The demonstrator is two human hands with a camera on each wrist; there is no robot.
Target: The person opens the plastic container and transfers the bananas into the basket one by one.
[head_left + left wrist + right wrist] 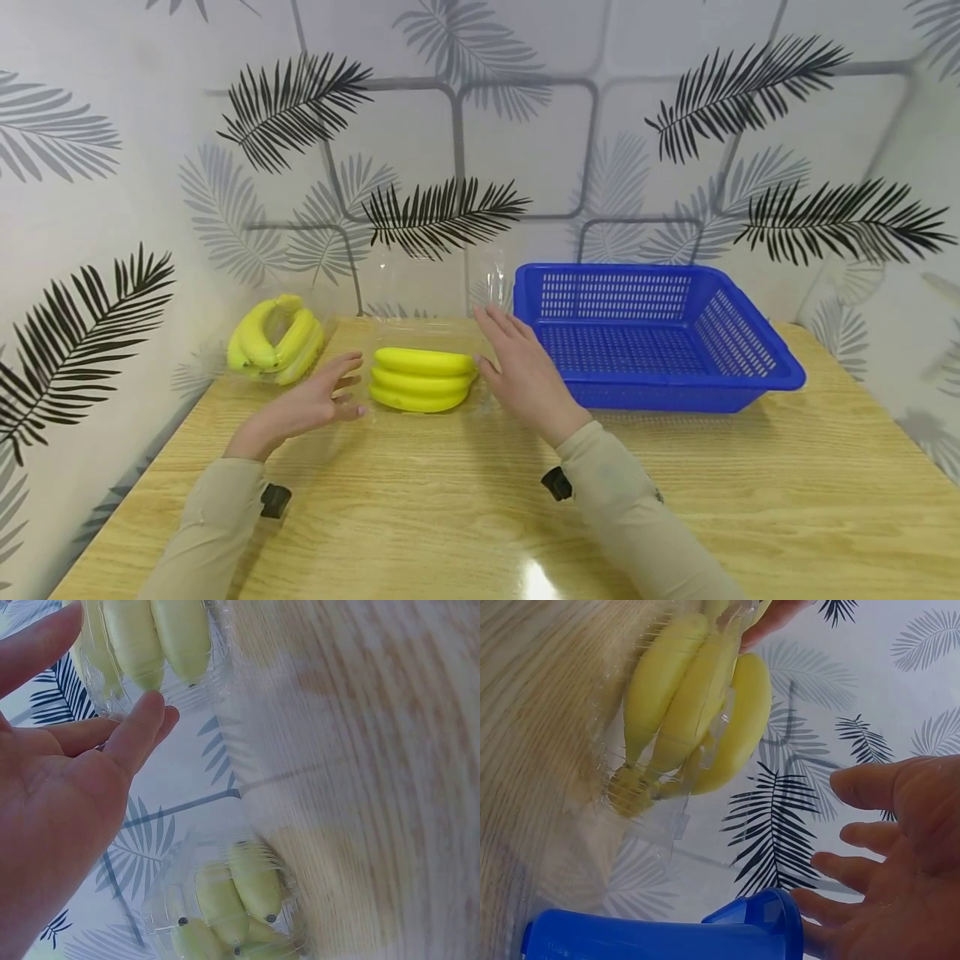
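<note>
A bunch of yellow bananas (422, 381) lies in a clear plastic clamshell container (427, 330) near the table's back, its transparent lid raised behind. To its left is my left hand (303, 410), fingers loosely bent and apart from the fruit. My right hand (525, 377) is over the container's right side, fingers stretched toward the back. The right wrist view shows the banana stems (632, 787) through the plastic, and a spread right hand (900, 877) with nothing in it. In the left wrist view, the left fingertips (154, 709) overlap the container's edge.
A second bunch of bananas (281, 337), also in clear plastic, sits at the back left. At the back right stands a blue plastic basket (660, 396) with slotted walls. Leaf-patterned wall covering (525, 150) rises behind the wooden table (420, 517).
</note>
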